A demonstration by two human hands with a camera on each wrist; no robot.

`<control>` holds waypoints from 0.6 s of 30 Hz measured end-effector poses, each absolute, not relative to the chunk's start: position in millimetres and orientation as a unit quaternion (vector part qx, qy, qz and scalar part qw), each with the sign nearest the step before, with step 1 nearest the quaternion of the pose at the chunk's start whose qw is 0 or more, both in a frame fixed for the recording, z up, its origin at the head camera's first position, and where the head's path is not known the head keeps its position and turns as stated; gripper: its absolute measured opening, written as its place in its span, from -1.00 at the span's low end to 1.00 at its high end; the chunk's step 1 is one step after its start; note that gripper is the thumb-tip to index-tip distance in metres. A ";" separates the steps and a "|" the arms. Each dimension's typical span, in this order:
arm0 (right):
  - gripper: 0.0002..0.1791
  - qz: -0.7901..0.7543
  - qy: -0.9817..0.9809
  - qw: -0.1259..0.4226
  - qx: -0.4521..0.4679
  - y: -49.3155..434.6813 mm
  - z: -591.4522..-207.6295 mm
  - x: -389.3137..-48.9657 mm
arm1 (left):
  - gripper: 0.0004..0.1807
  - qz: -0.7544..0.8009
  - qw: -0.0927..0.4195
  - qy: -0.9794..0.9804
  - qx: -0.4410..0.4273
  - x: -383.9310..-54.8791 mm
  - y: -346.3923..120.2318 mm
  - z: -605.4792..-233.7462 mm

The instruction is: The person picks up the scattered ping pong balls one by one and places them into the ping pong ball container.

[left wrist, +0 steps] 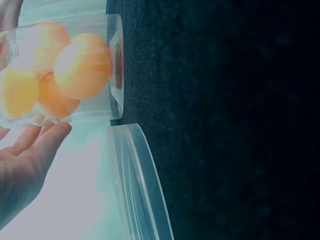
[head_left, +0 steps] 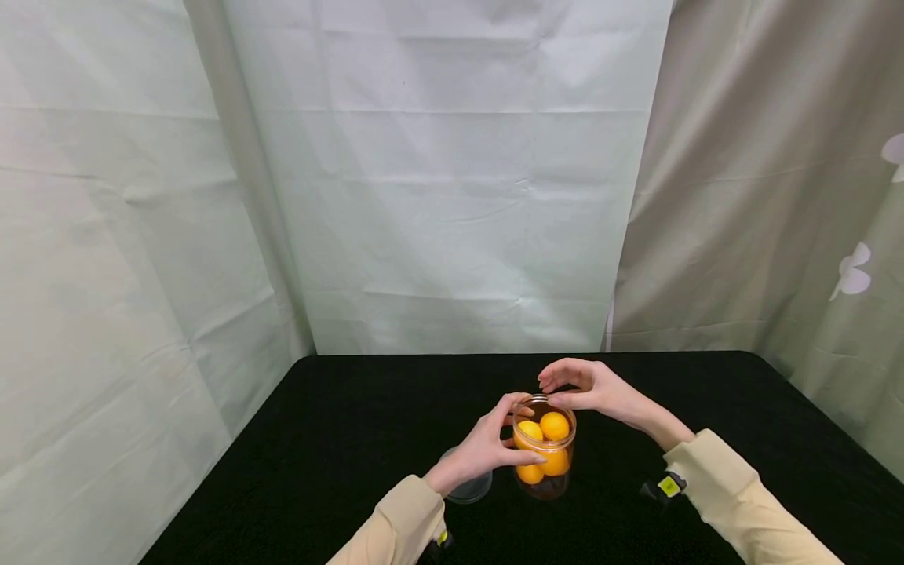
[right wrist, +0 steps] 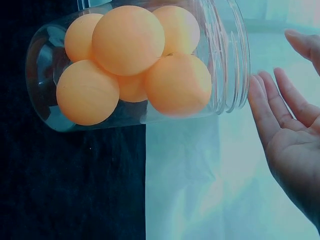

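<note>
A clear, open-topped jar (head_left: 545,490) stands upright on the table, with several orange table-tennis balls (head_left: 554,426) inside. My left hand (head_left: 487,443) grips the jar around its upper part, thumb at the near side and fingers at the far side. Over the jar's mouth is my right hand (head_left: 596,390), fingers loosely bent and holding nothing. In the right wrist view, the fingertips of the right hand (right wrist: 292,117) are by the threaded rim (right wrist: 242,60). A clear round lid (head_left: 472,490) lies left of the jar, partly hidden by the left forearm.
Black cloth covers the table (head_left: 395,392). Pale curtains (head_left: 452,196) hang behind its far edge and along both sides. Small devices with yellow markings (head_left: 667,485) sit at both wrists.
</note>
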State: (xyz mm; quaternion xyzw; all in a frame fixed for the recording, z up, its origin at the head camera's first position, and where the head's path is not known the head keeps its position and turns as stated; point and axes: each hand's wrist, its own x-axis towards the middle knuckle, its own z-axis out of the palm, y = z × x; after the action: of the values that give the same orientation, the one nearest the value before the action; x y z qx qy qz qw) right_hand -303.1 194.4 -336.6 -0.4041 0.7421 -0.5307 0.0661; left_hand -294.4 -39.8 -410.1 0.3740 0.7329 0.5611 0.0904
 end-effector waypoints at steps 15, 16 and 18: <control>-0.67 -0.535 0.763 0.042 -0.361 200.3 -341.5 -306.5 | -0.28 0.553 0.092 0.741 0.369 -294.5 -44.0 -406.1; -0.66 -0.533 0.765 0.040 -0.359 200.7 -341.6 -307.0 | -0.28 0.552 0.092 0.742 0.369 -294.8 -44.1 -405.4; -0.67 -0.530 0.770 0.034 -0.354 202.0 -342.3 -308.1 | -0.27 0.551 0.091 0.743 0.369 -295.2 -44.0 -404.4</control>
State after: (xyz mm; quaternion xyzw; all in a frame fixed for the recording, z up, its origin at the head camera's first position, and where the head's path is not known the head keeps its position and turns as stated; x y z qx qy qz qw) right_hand -308.1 202.0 -342.3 -0.3542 0.7695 -0.5303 0.0339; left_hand -295.2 -44.0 -404.4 0.3688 0.7427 0.5514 0.0913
